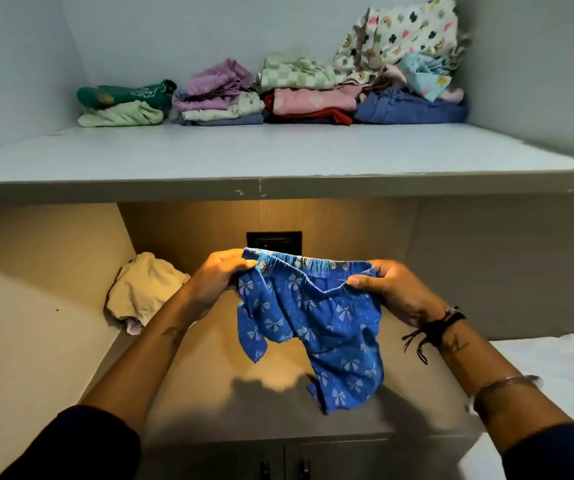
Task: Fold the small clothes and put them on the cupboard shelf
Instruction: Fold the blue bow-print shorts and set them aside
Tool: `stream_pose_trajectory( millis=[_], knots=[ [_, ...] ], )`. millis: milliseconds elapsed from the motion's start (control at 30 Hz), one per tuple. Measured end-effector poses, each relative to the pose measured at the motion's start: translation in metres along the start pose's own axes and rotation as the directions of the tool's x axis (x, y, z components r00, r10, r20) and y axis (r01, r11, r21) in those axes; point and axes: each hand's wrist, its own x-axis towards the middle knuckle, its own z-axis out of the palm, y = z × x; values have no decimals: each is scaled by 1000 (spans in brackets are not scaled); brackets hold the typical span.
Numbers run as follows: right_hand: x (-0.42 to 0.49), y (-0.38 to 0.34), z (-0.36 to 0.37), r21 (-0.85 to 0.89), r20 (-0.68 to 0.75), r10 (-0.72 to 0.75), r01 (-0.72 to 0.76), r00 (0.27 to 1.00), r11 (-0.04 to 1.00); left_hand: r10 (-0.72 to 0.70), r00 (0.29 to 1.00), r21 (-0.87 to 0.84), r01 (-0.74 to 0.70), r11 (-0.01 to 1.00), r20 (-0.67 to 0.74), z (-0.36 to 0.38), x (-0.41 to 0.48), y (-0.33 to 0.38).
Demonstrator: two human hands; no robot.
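A small pair of blue shorts (316, 327) with a pale bow print hangs in the air above the lit lower counter (209, 403). My left hand (219, 275) grips the left end of its elastic waistband, and my right hand (396, 292) grips the right end. The legs dangle unevenly below. On the cupboard shelf (244, 157) above, several folded piles of small clothes (223, 95) sit along the back wall. A crumpled cream garment (143, 289) lies on the counter to the left of my left hand.
A loose patterned white cloth (399, 32) leans in the shelf's back right corner. A black socket plate (273, 240) is on the wall behind the shorts. Cabinet doors with dark handles (283, 467) are below the counter. A white surface (555, 368) lies at the right.
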Motion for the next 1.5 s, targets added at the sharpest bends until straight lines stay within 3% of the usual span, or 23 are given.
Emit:
stream_pose_trajectory(
  millis=[67,133,167,233,267,333,433,533,600,667,767,833,900,1100,1200,1300,1367,1433,1500],
  knots=[
    [0,-3,-6,-30,3,-29,29,1000,999,0,995,-133,14,991,100,-13,-4,1],
    [-1,-10,-7,9,59,-28,28,998,1000,-49,965,-313,131,941,257,-27,-6,4],
    [0,-14,-6,30,81,-8,5,997,1000,-92,948,-264,177,948,304,-30,-4,7],
    [7,-22,5,-124,30,2,2,1000,992,-181,944,189,131,973,276,-29,8,12],
    [12,-27,14,-305,-67,-17,-4,998,952,-154,971,408,66,911,185,-25,16,12],
    [25,-31,26,-501,-319,-171,-13,932,865,12,1000,528,-10,849,0,-18,29,12],
    [33,-34,29,-389,-483,-298,103,823,915,155,982,414,-96,905,-111,-17,32,22],
    [29,-35,24,-181,-451,-202,132,869,974,43,987,116,-26,993,-153,-15,24,23],
    [25,-31,20,-151,-453,-162,103,876,983,-22,986,61,32,998,-164,-8,20,22],
    [26,-27,23,-187,-542,-169,79,823,979,-24,977,56,37,998,-214,3,18,18],
    [30,-16,38,-307,-678,-279,83,680,948,-78,946,-13,78,997,-316,31,16,10],
    [28,-9,58,-426,-701,-375,66,607,902,-122,930,-40,115,993,-347,54,13,3],
    [23,-1,82,-476,-707,-400,25,583,879,-146,914,-75,127,989,-378,75,10,-3],
    [5,14,135,-483,-574,-434,141,694,864,-43,962,-69,25,997,-268,109,-8,-6],
    [-2,10,136,-311,-452,-365,240,814,920,-6,986,-166,-22,986,-167,103,-17,1],
    [-3,10,125,-233,-332,-362,296,871,926,54,994,-94,-63,994,-96,89,-17,10],
    [-2,10,117,-274,-324,-356,273,877,922,78,997,-16,-78,997,-3,75,-15,18],
    [1,7,109,-248,-324,-290,215,900,944,213,977,206,-213,955,23,57,-12,19],
    [3,2,101,-183,-254,-224,180,941,966,390,921,582,-308,752,-16,43,-10,16]
  ],
)
